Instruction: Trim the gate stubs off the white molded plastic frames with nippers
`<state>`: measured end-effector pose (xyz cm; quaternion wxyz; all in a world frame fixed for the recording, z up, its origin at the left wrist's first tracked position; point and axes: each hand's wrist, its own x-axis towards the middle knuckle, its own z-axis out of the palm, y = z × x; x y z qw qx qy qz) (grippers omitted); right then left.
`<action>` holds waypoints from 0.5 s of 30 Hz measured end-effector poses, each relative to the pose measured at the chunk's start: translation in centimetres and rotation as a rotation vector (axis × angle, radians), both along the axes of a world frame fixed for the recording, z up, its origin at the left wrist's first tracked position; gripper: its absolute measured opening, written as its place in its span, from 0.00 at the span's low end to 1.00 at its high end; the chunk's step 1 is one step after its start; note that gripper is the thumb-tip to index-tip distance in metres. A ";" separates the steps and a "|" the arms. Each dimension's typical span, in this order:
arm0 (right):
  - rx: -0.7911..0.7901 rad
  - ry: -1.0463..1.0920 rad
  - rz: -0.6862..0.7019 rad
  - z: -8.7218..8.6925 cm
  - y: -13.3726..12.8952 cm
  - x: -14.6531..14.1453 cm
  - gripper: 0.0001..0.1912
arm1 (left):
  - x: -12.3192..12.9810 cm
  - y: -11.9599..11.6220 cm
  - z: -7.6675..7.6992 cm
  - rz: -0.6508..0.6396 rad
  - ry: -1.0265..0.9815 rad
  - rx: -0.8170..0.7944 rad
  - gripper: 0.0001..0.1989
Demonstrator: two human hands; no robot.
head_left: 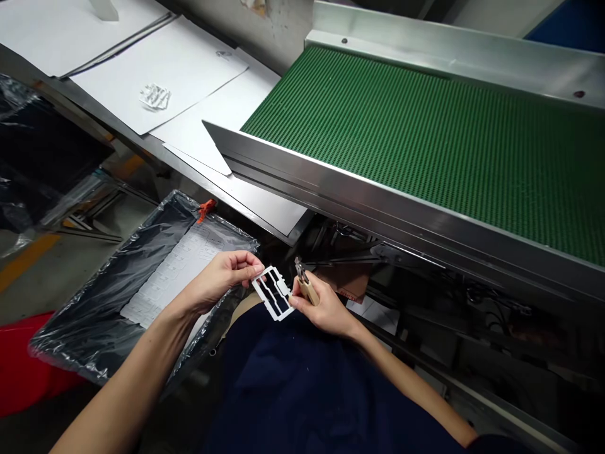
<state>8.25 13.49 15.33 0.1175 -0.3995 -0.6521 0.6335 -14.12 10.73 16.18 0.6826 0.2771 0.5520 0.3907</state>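
Note:
A white plastic frame (275, 294) with openings and thin crossbars is held up in front of my dark blue clothing. My left hand (236, 271) pinches its upper left corner between thumb and fingers. At the frame's right edge, my right hand (324, 306) has its thumb and a finger against the plastic. That same hand is closed around a pair of nippers (305, 282) with beige handles, the metal jaws pointing up. Whether the jaws are apart is too small to tell.
A crate (108, 271) lined with clear plastic holds white sheet-like parts, with an orange clip (206, 209) on its rim. White sheets (189, 69) cover a metal bench, bearing a small stack of white parts (155, 96). A green conveyor belt (425, 139) with metal side rails stands right.

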 end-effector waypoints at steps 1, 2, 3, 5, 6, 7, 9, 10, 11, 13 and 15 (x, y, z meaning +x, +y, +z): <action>0.002 0.001 0.020 -0.1 0.1 0.1 0.05 | 0.1 0.1 0.1 -0.028 0.009 0.022 0.03; 0.005 0.005 0.045 -0.2 0.1 0.3 0.04 | 0.2 0.1 0.3 -0.049 0.021 0.051 0.03; 0.010 0.015 0.072 -0.3 0.2 0.4 0.04 | 0.4 0.2 0.5 -0.062 0.034 0.085 0.03; 0.021 0.046 0.120 -0.6 0.2 0.7 0.03 | 0.8 0.2 0.7 -0.077 0.045 0.141 0.04; 0.025 0.063 0.137 -0.8 0.2 0.7 0.03 | 1.0 0.2 0.8 -0.092 0.038 0.157 0.04; 0.026 0.078 0.150 -0.9 0.0 0.8 0.02 | 1.3 0.2 0.8 -0.119 0.028 0.163 0.05; 0.023 0.086 0.177 -1.1 -0.5 0.9 0.02 | 1.7 0.0 0.8 -0.193 0.008 0.160 0.06; 0.024 0.080 0.193 -1.1 -0.8 1.0 0.01 | 1.9 -0.2 0.8 -0.227 0.003 0.160 0.06; 0.032 0.064 0.207 -1.0 -1.0 1.1 0.01 | 2.1 -0.4 0.8 -0.253 0.011 0.162 0.06; 0.085 0.013 0.213 -0.4 -1.2 1.5 0.04 | 2.4 -1.0 0.9 -0.298 0.064 0.169 0.07; 0.181 -0.064 0.200 0.7 -0.8 2.2 0.07 | 2.6 -1.4 1.1 -0.347 0.156 0.178 0.08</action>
